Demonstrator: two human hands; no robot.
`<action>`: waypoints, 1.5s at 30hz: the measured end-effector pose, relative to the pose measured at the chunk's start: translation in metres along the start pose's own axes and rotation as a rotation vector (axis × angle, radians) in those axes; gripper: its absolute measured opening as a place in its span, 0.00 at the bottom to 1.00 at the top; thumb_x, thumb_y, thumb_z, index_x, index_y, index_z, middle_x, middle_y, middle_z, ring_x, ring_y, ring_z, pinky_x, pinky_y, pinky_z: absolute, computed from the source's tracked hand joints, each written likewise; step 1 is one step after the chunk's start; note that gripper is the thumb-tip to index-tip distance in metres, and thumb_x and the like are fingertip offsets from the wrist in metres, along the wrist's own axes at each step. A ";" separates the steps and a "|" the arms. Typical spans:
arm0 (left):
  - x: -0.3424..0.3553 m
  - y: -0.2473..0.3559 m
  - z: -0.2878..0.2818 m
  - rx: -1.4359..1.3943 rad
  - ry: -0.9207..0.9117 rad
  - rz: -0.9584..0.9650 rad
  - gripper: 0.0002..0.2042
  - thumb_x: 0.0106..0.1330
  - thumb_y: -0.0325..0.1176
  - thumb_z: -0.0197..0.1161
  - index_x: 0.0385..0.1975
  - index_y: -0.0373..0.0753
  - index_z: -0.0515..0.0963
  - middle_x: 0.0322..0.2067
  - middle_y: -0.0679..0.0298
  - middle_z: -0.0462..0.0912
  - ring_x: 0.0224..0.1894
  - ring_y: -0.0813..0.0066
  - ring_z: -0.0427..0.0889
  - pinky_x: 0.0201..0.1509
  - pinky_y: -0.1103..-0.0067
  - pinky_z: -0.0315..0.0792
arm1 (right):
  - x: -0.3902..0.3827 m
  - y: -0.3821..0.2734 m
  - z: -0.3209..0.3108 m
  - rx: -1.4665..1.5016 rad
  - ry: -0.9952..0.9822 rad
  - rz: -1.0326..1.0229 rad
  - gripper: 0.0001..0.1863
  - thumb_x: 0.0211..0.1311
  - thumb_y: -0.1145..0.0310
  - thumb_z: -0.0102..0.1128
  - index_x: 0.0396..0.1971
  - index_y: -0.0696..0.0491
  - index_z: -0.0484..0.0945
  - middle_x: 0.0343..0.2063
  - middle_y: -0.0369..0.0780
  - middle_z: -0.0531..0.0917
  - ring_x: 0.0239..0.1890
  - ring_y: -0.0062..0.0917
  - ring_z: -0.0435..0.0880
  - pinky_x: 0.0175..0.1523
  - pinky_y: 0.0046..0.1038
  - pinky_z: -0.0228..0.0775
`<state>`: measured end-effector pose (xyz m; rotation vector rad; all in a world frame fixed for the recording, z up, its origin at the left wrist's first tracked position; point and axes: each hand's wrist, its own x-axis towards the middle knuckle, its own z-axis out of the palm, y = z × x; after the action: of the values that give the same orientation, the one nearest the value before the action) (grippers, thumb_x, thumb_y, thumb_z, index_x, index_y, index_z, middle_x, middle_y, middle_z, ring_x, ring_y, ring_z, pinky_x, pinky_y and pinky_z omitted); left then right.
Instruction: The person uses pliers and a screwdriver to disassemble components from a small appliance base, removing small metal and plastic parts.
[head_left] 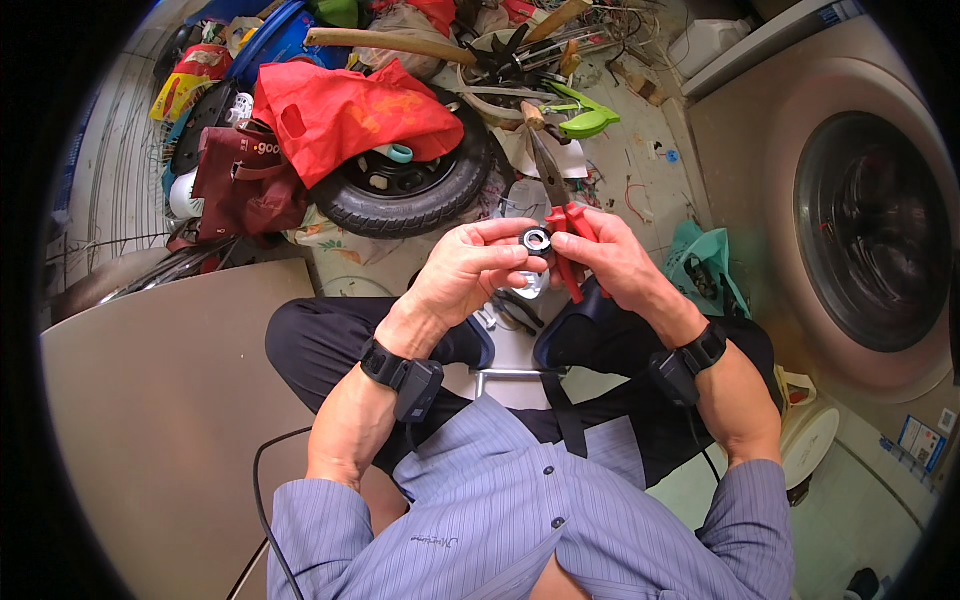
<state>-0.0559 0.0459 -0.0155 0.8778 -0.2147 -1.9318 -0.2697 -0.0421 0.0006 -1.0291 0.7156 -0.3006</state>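
Between the fingertips of my left hand [462, 262] is a small round black part [536, 240] with a pale metal ring and a hole in its middle. My right hand [618, 262] is closed around a pair of red-handled pliers [552, 182], whose long dark jaws point away from me. The right thumb also reaches the edge of the round part. Both hands are close together above the gap between my knees. Under them, partly hidden, lie a small white item and some dark tools on the floor.
A black-rimmed wheel with a tyre [390, 205] lies ahead, half under a red bag [350, 115]. Hammers, green-handled shears [588, 118] and wires clutter the floor beyond. A washing machine [850, 90] stands at right, beside a teal bag [690, 250]. A beige panel [170, 400] is at left.
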 end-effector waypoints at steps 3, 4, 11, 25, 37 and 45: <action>0.001 -0.003 -0.001 -0.057 0.000 -0.019 0.19 0.68 0.24 0.61 0.58 0.29 0.73 0.45 0.55 0.85 0.43 0.64 0.88 0.39 0.82 0.85 | 0.002 0.003 -0.002 0.004 0.020 0.020 0.12 0.72 0.63 0.56 0.41 0.58 0.76 0.24 0.38 0.83 0.22 0.17 0.79 0.25 0.21 0.69; 0.002 -0.003 -0.003 -0.055 0.001 -0.020 0.19 0.68 0.24 0.61 0.58 0.29 0.73 0.45 0.55 0.85 0.43 0.64 0.88 0.39 0.82 0.85 | 0.002 0.005 -0.004 -0.011 -0.001 0.028 0.14 0.72 0.61 0.56 0.44 0.58 0.75 0.26 0.38 0.83 0.24 0.19 0.80 0.26 0.22 0.71; 0.005 -0.004 -0.010 -0.050 0.077 -0.037 0.16 0.69 0.26 0.61 0.55 0.31 0.76 0.38 0.61 0.85 0.33 0.69 0.88 0.31 0.81 0.82 | 0.006 0.010 0.005 -0.051 0.114 0.015 0.10 0.71 0.64 0.57 0.39 0.57 0.77 0.25 0.36 0.82 0.22 0.16 0.78 0.25 0.21 0.69; 0.094 -0.044 -0.167 0.499 0.514 -0.049 0.07 0.63 0.26 0.67 0.40 0.35 0.82 0.26 0.62 0.83 0.25 0.78 0.79 0.22 0.82 0.71 | 0.013 0.014 -0.002 -0.257 0.212 0.029 0.12 0.67 0.64 0.59 0.41 0.58 0.79 0.23 0.34 0.80 0.23 0.15 0.78 0.25 0.22 0.69; 0.112 -0.137 -0.214 1.364 0.958 0.114 0.13 0.63 0.36 0.62 0.46 0.43 0.84 0.40 0.48 0.85 0.45 0.47 0.84 0.51 0.62 0.76 | 0.011 0.010 -0.004 -0.371 0.285 0.107 0.13 0.66 0.67 0.60 0.43 0.60 0.78 0.25 0.36 0.81 0.26 0.19 0.79 0.33 0.24 0.73; 0.132 -0.133 -0.215 1.401 0.970 0.070 0.17 0.64 0.38 0.63 0.52 0.45 0.82 0.42 0.48 0.85 0.46 0.45 0.83 0.52 0.60 0.75 | 0.013 0.013 -0.008 -0.376 0.316 0.120 0.12 0.65 0.69 0.60 0.43 0.60 0.78 0.24 0.36 0.81 0.25 0.19 0.79 0.34 0.24 0.72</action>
<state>-0.0447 0.0498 -0.3009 2.4978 -1.0085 -0.8527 -0.2666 -0.0481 -0.0186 -1.3030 1.1457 -0.2302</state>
